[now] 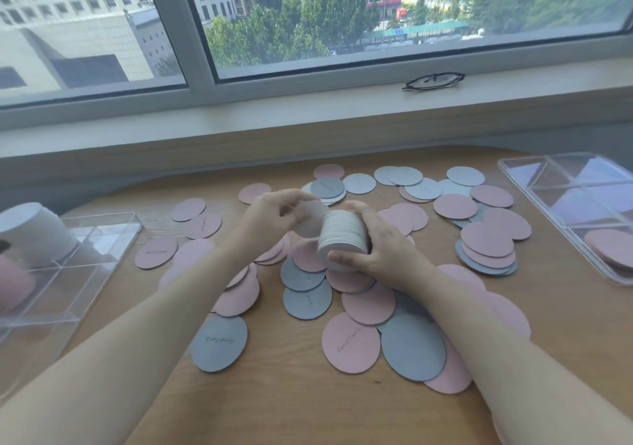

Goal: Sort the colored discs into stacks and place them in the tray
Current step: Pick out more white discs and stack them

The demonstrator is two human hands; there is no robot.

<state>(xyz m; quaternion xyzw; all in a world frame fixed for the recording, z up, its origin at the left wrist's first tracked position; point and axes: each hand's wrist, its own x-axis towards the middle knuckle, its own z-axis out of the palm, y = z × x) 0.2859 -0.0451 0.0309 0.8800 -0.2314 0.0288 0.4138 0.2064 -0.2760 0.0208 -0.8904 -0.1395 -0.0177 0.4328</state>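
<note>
Grey disc stack (343, 239) is gripped edgewise by right hand (373, 252), 1 loose disc (310, 218) pinched by left hand (274, 218); thin, light, slide-prone, best clamped around rims.

I saw a grey disc stack (343, 239) gripped in my right hand (383, 249); pink and grey discs (351, 341) lay scattered beneath both hands, trays (561, 211) flanking.

Bare bench (284, 407) open along bottom centre. Loose discs (359, 293) crowding mid-frame. Clear tray (78, 266) walling off left edge, second tray (534, 184) blocking right. Narrow free strip at upper left, under the windowsill (239, 126).
</note>
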